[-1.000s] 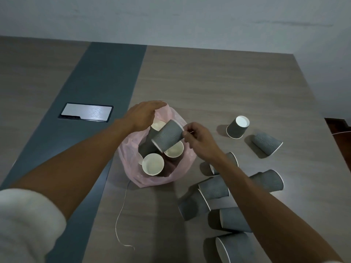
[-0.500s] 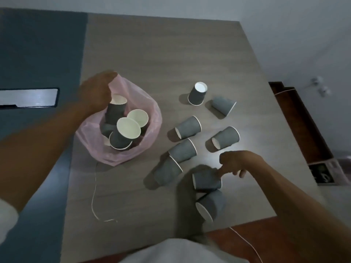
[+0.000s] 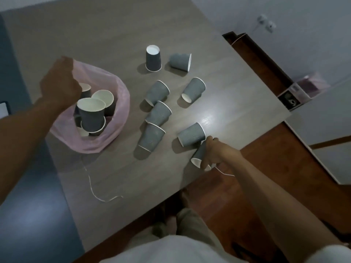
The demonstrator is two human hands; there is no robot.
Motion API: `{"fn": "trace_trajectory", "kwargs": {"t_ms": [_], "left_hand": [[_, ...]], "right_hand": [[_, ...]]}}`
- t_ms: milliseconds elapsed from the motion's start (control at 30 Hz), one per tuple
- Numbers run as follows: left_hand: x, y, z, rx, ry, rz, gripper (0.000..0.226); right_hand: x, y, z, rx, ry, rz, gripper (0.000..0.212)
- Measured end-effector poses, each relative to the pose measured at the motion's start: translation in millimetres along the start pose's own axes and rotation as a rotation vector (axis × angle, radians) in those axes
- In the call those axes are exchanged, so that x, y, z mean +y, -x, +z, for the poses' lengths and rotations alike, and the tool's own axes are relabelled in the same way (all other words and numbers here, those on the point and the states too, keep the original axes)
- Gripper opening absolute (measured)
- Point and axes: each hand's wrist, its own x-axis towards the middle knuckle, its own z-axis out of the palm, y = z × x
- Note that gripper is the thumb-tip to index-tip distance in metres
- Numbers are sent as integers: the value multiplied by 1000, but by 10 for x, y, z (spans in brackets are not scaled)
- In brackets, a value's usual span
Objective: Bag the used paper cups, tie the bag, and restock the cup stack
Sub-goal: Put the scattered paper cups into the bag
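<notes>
wood table (image 3: 237, 95) | reddish floor (image 3: 281, 168) | box (image 3: 293, 96) beside table | wall sockets (image 3: 266, 21)

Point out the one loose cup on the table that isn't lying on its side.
The farthest cup, standing rim down, white base up; every other loose one lies tipped over.

right hand (image 3: 214, 152) grips a cup (image 3: 198, 154); left hand (image 3: 60, 84) holds pink bag (image 3: 121, 103).

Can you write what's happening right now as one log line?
step: bagging cups | left hand: holds pink bag rim open | right hand: grip on gray paper cup at table edge | loose cups remaining on table
</notes>
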Motion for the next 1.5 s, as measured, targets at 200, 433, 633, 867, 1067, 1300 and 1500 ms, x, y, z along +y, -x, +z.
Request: {"fn": "trace_trajectory", "kwargs": {"t_ms": [200, 433, 633, 867, 1067, 1300, 1500], "left_hand": [[86, 149, -24, -49, 32, 32, 73], [-150, 153, -146, -181, 16, 211, 79], [-319, 148, -240, -215, 24, 286, 78], [-555, -6, -312, -133, 77, 241, 77], [-745, -122, -96, -70, 137, 142, 78], [-625, -223, 67, -8, 179, 107, 71], [-599, -183, 32, -65, 178, 111, 74]], "right_hand": [[-351, 76, -352, -137, -3, -165, 66], [-1314, 196, -675, 115, -600, -621, 76], [-2285, -24, -724, 137, -1016, -778, 67], [-2793, -371, -732, 286, -1097, -603, 46], [-1498, -122, 93, 946, -724, 73, 71], [-592, -88, 778, 426, -415, 372, 80], [-1121, -36, 164, 637, -875, -11, 70]]}}
